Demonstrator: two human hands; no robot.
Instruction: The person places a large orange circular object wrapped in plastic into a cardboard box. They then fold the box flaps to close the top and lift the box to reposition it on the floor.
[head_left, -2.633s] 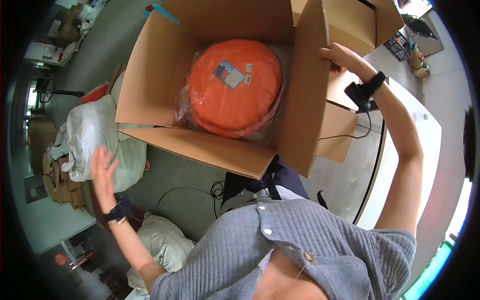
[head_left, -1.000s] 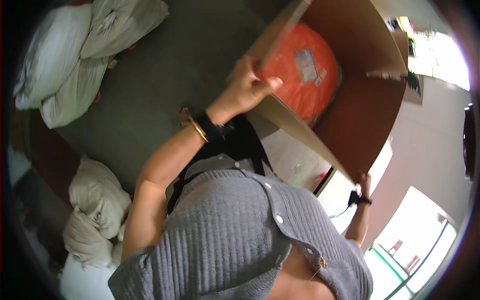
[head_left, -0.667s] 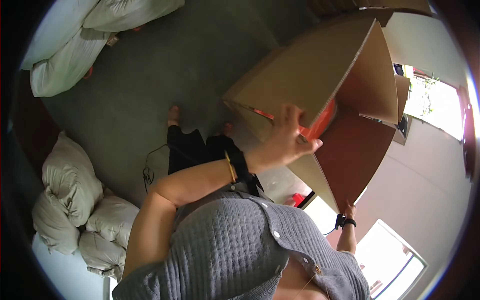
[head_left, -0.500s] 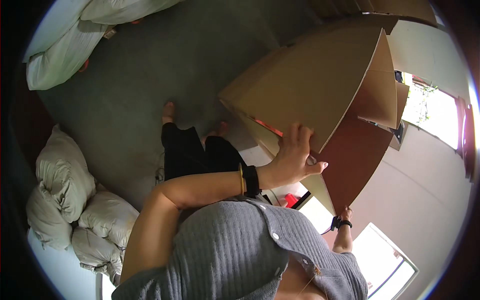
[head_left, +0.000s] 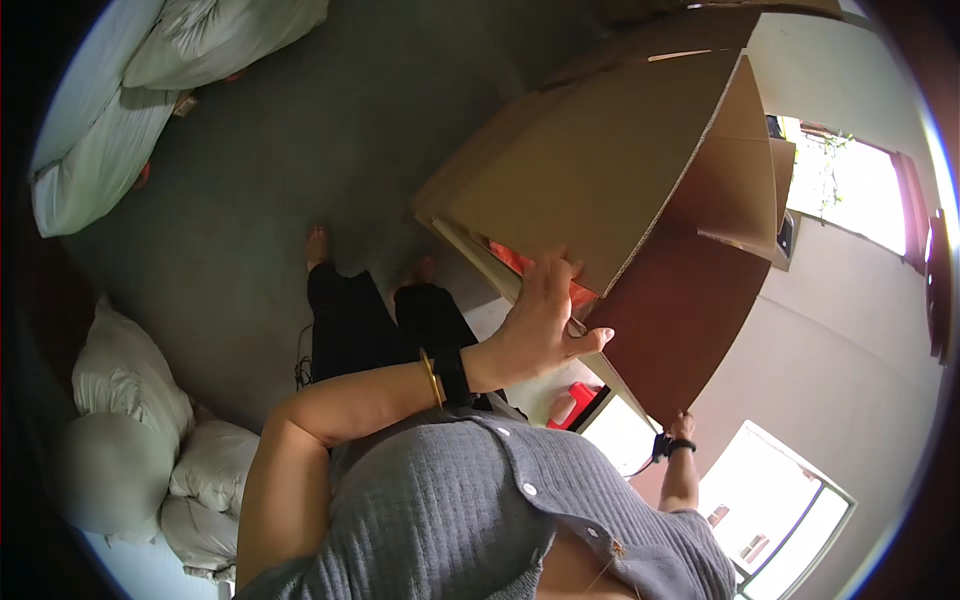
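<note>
A large brown cardboard box (head_left: 590, 170) stands at a tilt in front of me, its flaps spread. My left hand (head_left: 530, 325) is at the near corner, fingers curled over a panel's edge and thumb held apart on the other side. My right hand (head_left: 682, 427) grips the lower tip of a reddish-brown flap (head_left: 680, 320), its fingers closed and partly hidden. Something red (head_left: 508, 256) shows through the gap between the panels beside my left fingers; its kind cannot be made out.
Stuffed white sacks (head_left: 130, 370) lie at the lower left, and more white sacks (head_left: 220, 40) at the upper left. A red object (head_left: 572, 405) sits beside a bright white panel (head_left: 622, 435) below the box. A window (head_left: 780, 505) is at the lower right. Grey floor (head_left: 300, 130) stretches on the left.
My left hand has shifted left and slightly down along the box edge. More red shows in the gap. The whole view has also shifted; my right hand stays at the flap's tip.
</note>
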